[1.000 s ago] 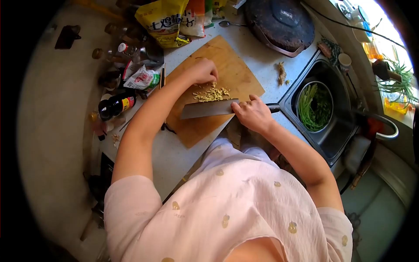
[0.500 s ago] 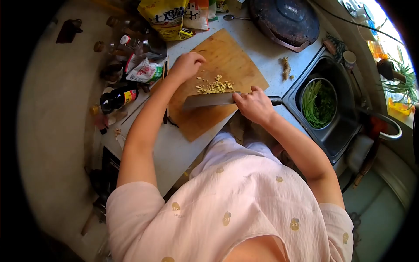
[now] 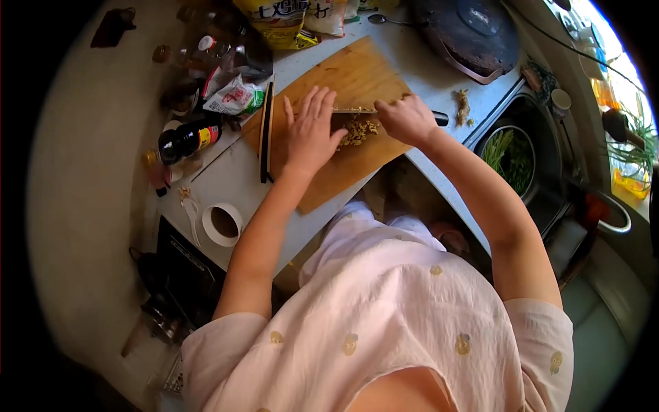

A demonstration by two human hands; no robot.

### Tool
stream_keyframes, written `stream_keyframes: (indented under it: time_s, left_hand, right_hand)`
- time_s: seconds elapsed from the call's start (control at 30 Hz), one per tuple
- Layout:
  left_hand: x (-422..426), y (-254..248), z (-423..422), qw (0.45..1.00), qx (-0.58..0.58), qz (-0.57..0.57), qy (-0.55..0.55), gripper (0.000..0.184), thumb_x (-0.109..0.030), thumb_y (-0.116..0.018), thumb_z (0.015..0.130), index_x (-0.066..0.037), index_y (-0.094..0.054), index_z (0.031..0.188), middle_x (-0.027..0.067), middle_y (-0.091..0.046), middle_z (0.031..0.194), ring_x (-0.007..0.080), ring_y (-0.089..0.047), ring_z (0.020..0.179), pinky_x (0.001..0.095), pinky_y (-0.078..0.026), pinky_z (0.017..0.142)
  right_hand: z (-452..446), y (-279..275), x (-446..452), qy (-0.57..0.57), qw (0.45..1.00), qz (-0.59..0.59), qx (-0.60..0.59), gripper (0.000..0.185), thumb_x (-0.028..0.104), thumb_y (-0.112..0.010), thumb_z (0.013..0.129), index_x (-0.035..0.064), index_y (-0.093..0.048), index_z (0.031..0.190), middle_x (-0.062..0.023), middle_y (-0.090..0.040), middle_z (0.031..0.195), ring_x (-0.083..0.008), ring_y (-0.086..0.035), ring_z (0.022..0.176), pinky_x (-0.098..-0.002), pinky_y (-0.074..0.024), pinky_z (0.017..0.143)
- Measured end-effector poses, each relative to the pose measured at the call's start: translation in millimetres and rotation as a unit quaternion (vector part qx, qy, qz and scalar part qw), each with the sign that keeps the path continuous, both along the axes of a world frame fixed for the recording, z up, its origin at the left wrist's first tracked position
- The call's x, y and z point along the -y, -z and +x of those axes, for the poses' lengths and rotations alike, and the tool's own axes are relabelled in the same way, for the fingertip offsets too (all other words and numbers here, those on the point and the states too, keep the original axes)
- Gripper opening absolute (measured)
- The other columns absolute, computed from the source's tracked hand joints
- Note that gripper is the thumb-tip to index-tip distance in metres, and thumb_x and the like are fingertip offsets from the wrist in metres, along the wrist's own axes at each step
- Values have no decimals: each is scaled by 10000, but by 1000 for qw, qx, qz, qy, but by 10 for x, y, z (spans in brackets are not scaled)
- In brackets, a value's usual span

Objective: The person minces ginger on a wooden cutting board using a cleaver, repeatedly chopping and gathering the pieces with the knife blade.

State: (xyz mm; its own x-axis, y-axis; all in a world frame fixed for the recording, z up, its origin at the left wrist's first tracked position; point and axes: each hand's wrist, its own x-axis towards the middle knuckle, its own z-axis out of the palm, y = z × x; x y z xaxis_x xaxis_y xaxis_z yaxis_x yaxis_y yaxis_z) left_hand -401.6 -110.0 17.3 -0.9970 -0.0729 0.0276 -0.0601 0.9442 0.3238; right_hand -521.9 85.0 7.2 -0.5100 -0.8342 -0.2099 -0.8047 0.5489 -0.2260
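A wooden cutting board (image 3: 357, 69) lies on the counter. My right hand (image 3: 406, 120) is closed around the cleaver (image 3: 441, 119), whose black handle sticks out to the right. The blade stands nearly edge-on across the board, its far end by my left hand (image 3: 312, 130). That hand is spread with fingers apart, at the blade's tip end; whether it touches the blade is unclear. Chopped yellowish pieces (image 3: 357, 132) lie in a small pile on the near side of the blade, and a few bits show beyond it.
Left of the board are dark sticks (image 3: 266, 134), a soy sauce bottle (image 3: 189, 141), a seasoning packet (image 3: 237, 97) and a cup (image 3: 222, 224). A ginger-like root (image 3: 463, 106) and a lidded pan (image 3: 473, 34) lie right. Greens fill a bowl (image 3: 509, 159) in the sink (image 3: 544, 137).
The cleaver has moved from the near side of the chopped pile to its far side and turned edge-on. My left hand has opened and come towards the blade. The cup has come into view.
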Motion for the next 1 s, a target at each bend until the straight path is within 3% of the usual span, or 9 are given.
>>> stream_keyframes:
  time_s: [0.07, 0.1, 0.27, 0.43, 0.57, 0.67, 0.83, 1.0]
  left_hand:
    - [-66, -115, -20, 1000, 13, -8, 4, 756, -216, -809, 724, -122, -435, 1374, 38, -466, 1427, 232, -364, 1395, 611, -61, 1177]
    - [-55, -98, -7, 1000, 25, -2, -2, 870, -179, -844, 683, -175, -375, 1415, 17, -437, 1447, 236, -347, 1404, 611, -66, 1180]
    - [119, -64, -12, 998, 61, 13, -32, 888, -142, -851, 655, -191, -384, 1409, 8, -428, 1453, 224, -350, 1403, 607, -67, 1182]
    - [-109, -62, 52, 998, 41, -13, -36, 862, -123, -839, 661, -183, -395, 1398, -7, -436, 1436, 211, -363, 1385, 614, -65, 1181]
    - [22, 13, 82, 997, 28, 17, -65, 818, -67, -818, 657, -184, -428, 1366, -8, -477, 1399, 202, -401, 1358, 606, -104, 1181]
    - [104, -69, 135, 995, 53, 44, -68, 871, -84, -841, 652, -177, -401, 1398, -13, -457, 1422, 216, -379, 1375, 621, -72, 1176]
    - [-222, -28, 177, 998, 25, -30, -41, 839, -80, -834, 659, -205, -420, 1377, -19, -443, 1434, 206, -385, 1373, 637, -77, 1176]
    - [69, 1, 277, 996, 66, 13, -59, 851, -82, -829, 675, -209, -399, 1398, -7, -450, 1433, 218, -377, 1381, 638, -71, 1176]
  right_hand:
    - [-29, 72, -33, -19, 1000, -12, -10, 164, 277, -598, 893, 116, -594, 864, -128, -615, 587, -346, -633, 597, -434, -503, 628]
    - [-55, 23, 6, -28, 1000, 4, -8, 162, 272, -595, 895, 114, -597, 860, -128, -618, 593, -346, -634, 602, -433, -505, 631]
    - [-70, -170, 231, -43, 998, 47, -20, 181, 242, -618, 845, 91, -670, 761, -117, -682, 683, -300, -683, 670, -395, -535, 637]
    - [-118, 32, -15, -50, 998, -3, -37, 247, 347, -618, 882, 107, -643, 830, -95, -664, 634, -303, -674, 645, -402, -532, 629]
    - [-103, -249, 229, -49, 995, 83, -9, 107, 199, -596, 839, 115, -662, 846, -98, -699, 729, -298, -694, 705, -409, -533, 637]
    - [59, -248, 252, -61, 993, 92, -29, 100, 183, -596, 835, 110, -664, 842, -107, -698, 723, -296, -696, 704, -403, -535, 640]
    - [143, 38, -128, -26, 999, -26, -23, 100, 144, -604, 803, 81, -617, 879, -102, -667, 656, -281, -648, 590, -416, -512, 677]
    - [98, -244, 180, -76, 995, 52, -38, 95, 138, -588, 809, 80, -634, 868, -97, -687, 699, -278, -681, 655, -401, -520, 646]
